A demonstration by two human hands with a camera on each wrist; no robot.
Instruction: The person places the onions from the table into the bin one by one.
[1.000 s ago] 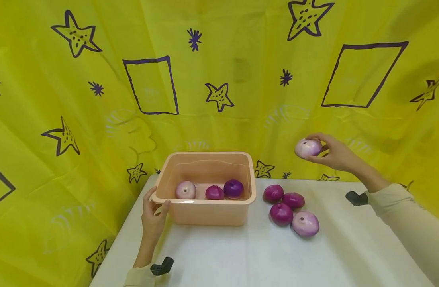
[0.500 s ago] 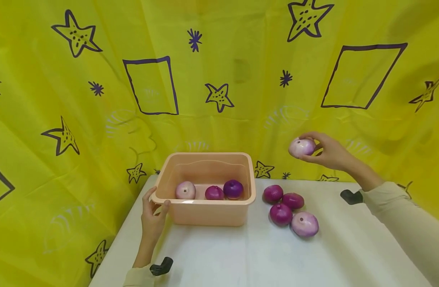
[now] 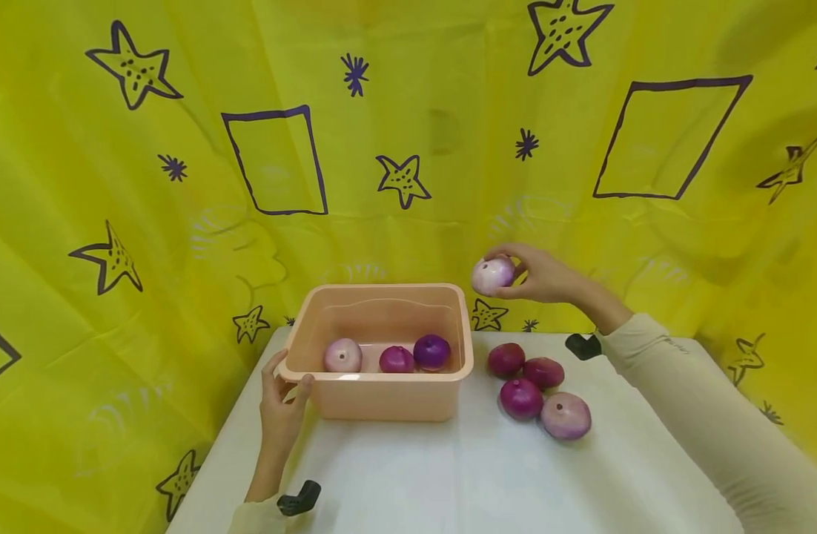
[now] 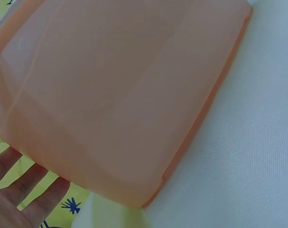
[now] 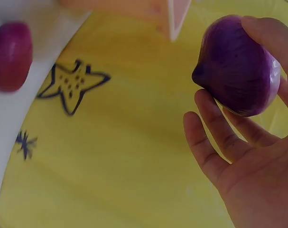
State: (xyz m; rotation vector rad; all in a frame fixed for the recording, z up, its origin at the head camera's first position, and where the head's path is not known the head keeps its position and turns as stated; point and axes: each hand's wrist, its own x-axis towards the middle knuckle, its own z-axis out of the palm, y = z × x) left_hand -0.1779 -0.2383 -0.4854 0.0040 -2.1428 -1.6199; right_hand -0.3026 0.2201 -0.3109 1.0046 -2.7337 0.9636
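While right hand (image 3: 545,276) grips onion (image 3: 492,274) by fingertips above tub (image 3: 382,369) edge, left hand (image 3: 283,404) clasps rim; risk: onion slips, bounces outside.

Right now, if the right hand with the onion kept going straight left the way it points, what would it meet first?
Probably nothing: the right hand and its onion look higher than the tub's rim, so it would pass above the tub. Depth is uncertain.
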